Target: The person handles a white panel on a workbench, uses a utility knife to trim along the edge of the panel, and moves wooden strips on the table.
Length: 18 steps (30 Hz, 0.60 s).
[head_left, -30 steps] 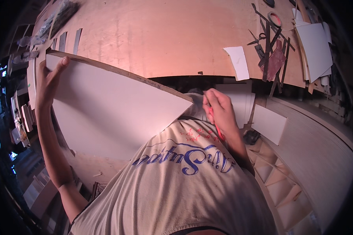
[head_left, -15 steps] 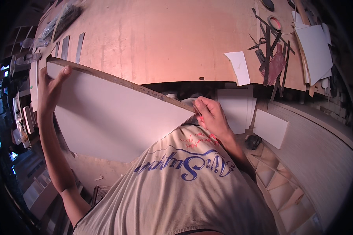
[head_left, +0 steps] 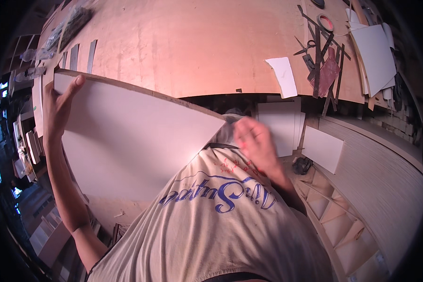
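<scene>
A large white board [head_left: 136,136] with a rough brown upper edge leans between my body and the workbench. My left hand [head_left: 58,110] grips its far left corner, with the thumb over the white face and the fingers behind. Just right of the board's right corner is my right hand [head_left: 257,143], somewhat blurred, with its fingers curled closed. What it may hold cannot be made out. A small gap shows between that hand and the board's corner.
On the workbench [head_left: 174,47] lie a white offcut [head_left: 283,77], scissors [head_left: 305,46], a tape roll [head_left: 325,22], dark strips [head_left: 320,61] and white sheets [head_left: 373,56]. Grey strips [head_left: 92,55] lie at left. More white panels [head_left: 279,124] and a wooden frame with compartments [head_left: 336,218] stand at right.
My right hand has moved off the board's right corner, slightly right and nearer to me. My left hand keeps its grip, and the view has shifted slightly.
</scene>
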Motion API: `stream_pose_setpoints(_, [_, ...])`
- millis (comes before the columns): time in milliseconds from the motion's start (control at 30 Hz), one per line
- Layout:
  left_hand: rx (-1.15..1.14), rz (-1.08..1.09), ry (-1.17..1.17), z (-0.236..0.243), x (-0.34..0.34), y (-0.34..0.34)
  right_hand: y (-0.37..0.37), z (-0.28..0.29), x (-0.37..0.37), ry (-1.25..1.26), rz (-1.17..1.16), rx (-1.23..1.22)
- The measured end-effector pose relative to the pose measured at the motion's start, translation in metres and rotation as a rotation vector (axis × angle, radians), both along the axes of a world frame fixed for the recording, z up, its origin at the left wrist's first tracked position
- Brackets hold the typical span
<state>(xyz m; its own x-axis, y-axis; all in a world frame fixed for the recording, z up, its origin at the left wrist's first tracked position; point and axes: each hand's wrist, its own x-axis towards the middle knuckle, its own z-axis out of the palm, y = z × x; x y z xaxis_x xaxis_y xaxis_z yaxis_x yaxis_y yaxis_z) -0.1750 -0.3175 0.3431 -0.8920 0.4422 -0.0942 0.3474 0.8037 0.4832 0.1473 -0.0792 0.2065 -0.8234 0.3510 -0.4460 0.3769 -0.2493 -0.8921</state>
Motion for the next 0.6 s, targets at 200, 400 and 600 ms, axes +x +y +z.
stream_pose_setpoints(200, [0.050, -0.068, 0.065, -0.004, -0.003, -0.001, 0.012, -0.026, -0.014, -0.012, 0.134, 0.129])
stream_pose_setpoints(400, [-0.065, -0.021, 0.021, -0.004, -0.008, -0.008, -0.002, -0.030, -0.013, -0.008, 0.151, 0.182])
stream_pose_setpoints(600, [0.018, -0.075, 0.022, -0.006, -0.003, -0.006, -0.005, -0.023, -0.008, 0.008, 0.177, 0.255])
